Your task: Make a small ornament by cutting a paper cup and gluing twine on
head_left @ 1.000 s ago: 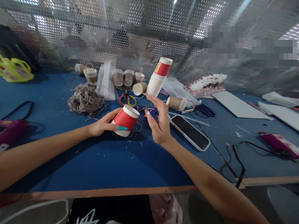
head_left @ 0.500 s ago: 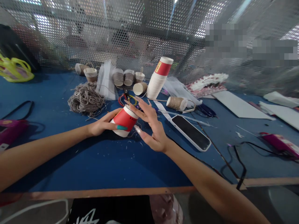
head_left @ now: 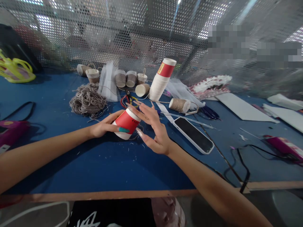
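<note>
I count one red paper cup (head_left: 126,123) in my grip, upside down and tilted, its long axis leaning up and to the right, white base on top, wide mouth toward the blue table (head_left: 106,164). My left hand (head_left: 104,125) is wrapped around its smooth side; my right hand (head_left: 155,127) is spread flat, fingers splayed, touching the base. Beyond the cup leans one stack of cups (head_left: 162,78), ribbed white under a red top one. Left of the cup lies one loose grey coil of cord (head_left: 88,101). Right of it lie one twine spool (head_left: 179,105) and one glossy black phone (head_left: 193,134).
</note>
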`<state>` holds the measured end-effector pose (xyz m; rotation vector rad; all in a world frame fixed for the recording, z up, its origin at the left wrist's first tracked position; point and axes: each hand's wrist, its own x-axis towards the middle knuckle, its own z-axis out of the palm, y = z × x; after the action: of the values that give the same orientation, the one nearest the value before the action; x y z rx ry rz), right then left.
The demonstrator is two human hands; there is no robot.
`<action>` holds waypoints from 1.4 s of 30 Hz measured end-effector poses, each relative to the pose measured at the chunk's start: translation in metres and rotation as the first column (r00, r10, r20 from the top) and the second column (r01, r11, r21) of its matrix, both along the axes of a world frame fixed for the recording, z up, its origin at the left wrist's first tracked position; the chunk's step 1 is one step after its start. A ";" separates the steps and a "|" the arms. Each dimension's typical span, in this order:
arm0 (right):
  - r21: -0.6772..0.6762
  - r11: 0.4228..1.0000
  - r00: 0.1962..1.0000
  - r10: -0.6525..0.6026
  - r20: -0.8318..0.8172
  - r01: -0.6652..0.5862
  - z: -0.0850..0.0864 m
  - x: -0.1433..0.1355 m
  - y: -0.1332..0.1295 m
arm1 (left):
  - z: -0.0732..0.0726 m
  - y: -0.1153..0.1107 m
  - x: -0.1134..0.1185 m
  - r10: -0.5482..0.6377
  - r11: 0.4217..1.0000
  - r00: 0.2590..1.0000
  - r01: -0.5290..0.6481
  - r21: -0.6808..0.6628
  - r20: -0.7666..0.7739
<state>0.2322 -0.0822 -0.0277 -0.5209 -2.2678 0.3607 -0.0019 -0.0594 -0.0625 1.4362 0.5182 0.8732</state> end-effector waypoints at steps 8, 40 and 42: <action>-0.003 1.000 0.996 -0.028 -0.081 0.028 0.000 0.000 0.000 | -0.002 0.001 -0.001 -0.022 1.000 1.000 0.022 -0.011 0.016; 0.067 0.997 0.994 0.050 -0.099 -0.044 -0.006 0.000 0.000 | 0.006 0.000 0.004 0.057 0.996 0.998 -0.055 -0.075 0.024; 0.047 0.998 0.993 0.052 -0.110 -0.047 -0.009 0.000 -0.002 | 0.007 0.000 0.005 0.054 0.996 0.998 -0.052 -0.073 0.023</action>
<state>0.2318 -0.0839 -0.0362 -0.4127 -2.1790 0.3543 0.0028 -0.0593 -0.0554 1.3489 0.5662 0.9046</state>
